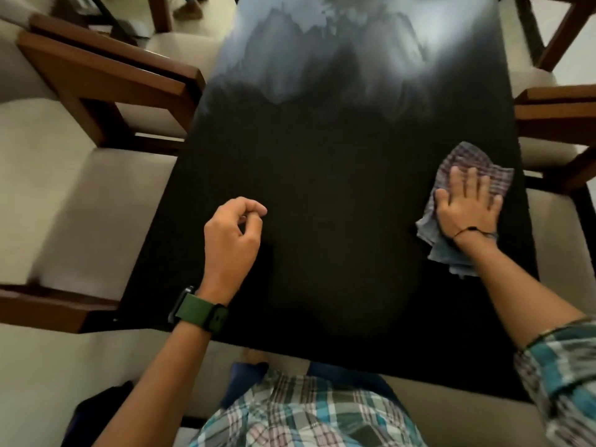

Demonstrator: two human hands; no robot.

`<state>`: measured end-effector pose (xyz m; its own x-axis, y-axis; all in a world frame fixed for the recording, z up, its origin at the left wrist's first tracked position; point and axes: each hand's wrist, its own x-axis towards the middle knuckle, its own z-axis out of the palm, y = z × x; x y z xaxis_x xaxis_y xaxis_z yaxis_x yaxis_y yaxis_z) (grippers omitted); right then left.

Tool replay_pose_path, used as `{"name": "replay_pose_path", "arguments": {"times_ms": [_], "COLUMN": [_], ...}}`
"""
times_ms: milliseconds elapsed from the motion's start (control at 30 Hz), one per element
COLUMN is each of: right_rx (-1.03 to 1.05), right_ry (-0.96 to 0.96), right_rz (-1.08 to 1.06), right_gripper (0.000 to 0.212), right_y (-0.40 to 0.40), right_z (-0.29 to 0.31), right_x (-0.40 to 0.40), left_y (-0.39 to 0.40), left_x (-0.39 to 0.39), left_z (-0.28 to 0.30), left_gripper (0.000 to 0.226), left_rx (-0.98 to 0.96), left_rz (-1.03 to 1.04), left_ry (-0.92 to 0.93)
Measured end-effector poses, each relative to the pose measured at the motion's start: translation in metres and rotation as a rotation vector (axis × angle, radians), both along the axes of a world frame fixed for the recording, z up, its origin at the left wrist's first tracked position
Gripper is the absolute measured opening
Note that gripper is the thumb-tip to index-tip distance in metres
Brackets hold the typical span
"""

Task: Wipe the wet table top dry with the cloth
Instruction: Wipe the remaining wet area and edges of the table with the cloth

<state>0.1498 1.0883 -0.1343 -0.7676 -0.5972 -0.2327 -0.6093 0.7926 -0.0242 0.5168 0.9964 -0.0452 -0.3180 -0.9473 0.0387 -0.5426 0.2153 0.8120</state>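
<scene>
The black table top (322, 201) stretches away from me, with pale wet streaks (309, 56) shining at its far end. A checked cloth (464, 159) lies crumpled near the table's right edge. My right hand (467, 204) presses flat on the cloth, fingers spread, with part of the cloth bunched under my wrist. My left hand (232, 233) hovers or rests over the near left part of the table, fingers loosely curled with nothing in them. A green watch strap sits on my left wrist.
Wooden chairs with beige cushions (64, 195) stand close along the left side, and more chairs (554, 117) line the right side. A dark object (103, 404) lies on the seat at the lower left. My checked shirt fills the bottom edge.
</scene>
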Motion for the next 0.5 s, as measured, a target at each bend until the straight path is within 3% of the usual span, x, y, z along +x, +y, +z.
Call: {"name": "replay_pose_path", "arguments": {"times_ms": [100,167,300,400,500], "right_rx": [0.004,-0.04,-0.152,-0.17,-0.139], "right_ry": [-0.001,-0.014,-0.107,-0.273,-0.314], "right_rz": [-0.001,0.124,0.638,1.012,1.215], "right_gripper": [0.06,0.061,0.063,0.065,0.068], "right_y": [-0.048,-0.088,-0.163,-0.162,-0.142], "right_z": [0.004,0.007,0.004,0.001,-0.004], "right_x": [-0.006,0.017,0.135,0.243,0.285], "left_y": [-0.002,-0.005,-0.03,-0.052,-0.068], "left_x": [-0.013,-0.02,-0.029,-0.029,-0.035], "left_z": [-0.004,-0.005,-0.004,0.002,0.005], "left_gripper": [0.018,0.018,0.019,0.019,0.018], "left_rx": [0.016,0.015,-0.006,-0.059,-0.041], "left_rz": [0.064,0.091,0.213,0.301,0.311], "left_ry": [0.002,-0.004,-0.014,-0.022,-0.024]}}
